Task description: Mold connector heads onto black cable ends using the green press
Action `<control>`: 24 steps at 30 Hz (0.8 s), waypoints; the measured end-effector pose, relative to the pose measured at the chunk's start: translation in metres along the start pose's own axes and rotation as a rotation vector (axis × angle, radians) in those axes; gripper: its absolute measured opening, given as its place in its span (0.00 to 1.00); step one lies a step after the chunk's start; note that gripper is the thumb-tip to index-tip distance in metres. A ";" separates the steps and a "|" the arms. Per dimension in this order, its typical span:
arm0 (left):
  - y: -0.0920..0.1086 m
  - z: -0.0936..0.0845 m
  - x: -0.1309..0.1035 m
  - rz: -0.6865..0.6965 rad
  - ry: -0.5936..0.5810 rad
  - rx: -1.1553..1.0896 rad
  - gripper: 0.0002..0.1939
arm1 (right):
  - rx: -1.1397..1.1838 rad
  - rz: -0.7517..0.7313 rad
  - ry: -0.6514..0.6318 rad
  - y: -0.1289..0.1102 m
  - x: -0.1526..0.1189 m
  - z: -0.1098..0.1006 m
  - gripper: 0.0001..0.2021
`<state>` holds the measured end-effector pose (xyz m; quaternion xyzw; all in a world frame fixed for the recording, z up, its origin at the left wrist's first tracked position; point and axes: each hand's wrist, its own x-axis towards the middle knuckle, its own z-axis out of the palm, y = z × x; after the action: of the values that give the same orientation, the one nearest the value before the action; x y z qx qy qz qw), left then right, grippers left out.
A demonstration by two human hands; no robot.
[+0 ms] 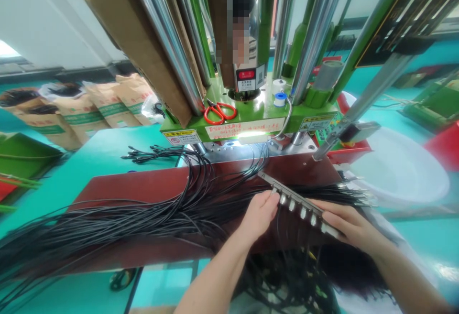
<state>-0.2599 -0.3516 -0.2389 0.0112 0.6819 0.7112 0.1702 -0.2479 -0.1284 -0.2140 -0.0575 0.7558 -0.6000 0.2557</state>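
Note:
A long metal bar (296, 198) with a row of silver connectors along its lower side is held at a slant above the brown board. The fingers of my left hand (261, 211) pinch the bar near its left part, at the first connectors. Wrapped round its right part is my right hand (349, 223), thumb on the near side. Black cables (154, 213) lie in a thick bundle across the board (118, 185), passing behind the bar, and more cables hang below it.
A green press (251, 108) with steel columns stands behind the board, red-handled scissors (219, 112) and a blue-white spool (280, 99) on it. A white basin (430, 175) is at the right, paper sacks (75, 113) at the left.

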 end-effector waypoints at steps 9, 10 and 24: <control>0.001 0.000 0.000 -0.040 -0.017 -0.039 0.19 | 0.053 0.031 -0.021 0.002 -0.001 0.000 0.24; 0.001 0.000 0.000 -0.040 -0.016 -0.036 0.19 | 0.060 0.039 -0.021 0.001 -0.001 0.000 0.24; -0.002 -0.004 0.000 -0.071 -0.034 -0.018 0.20 | -0.128 -0.092 -0.079 0.001 -0.003 0.001 0.26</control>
<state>-0.2605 -0.3551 -0.2409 -0.0023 0.6724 0.7107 0.2069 -0.2442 -0.1280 -0.2145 -0.1322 0.7786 -0.5588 0.2532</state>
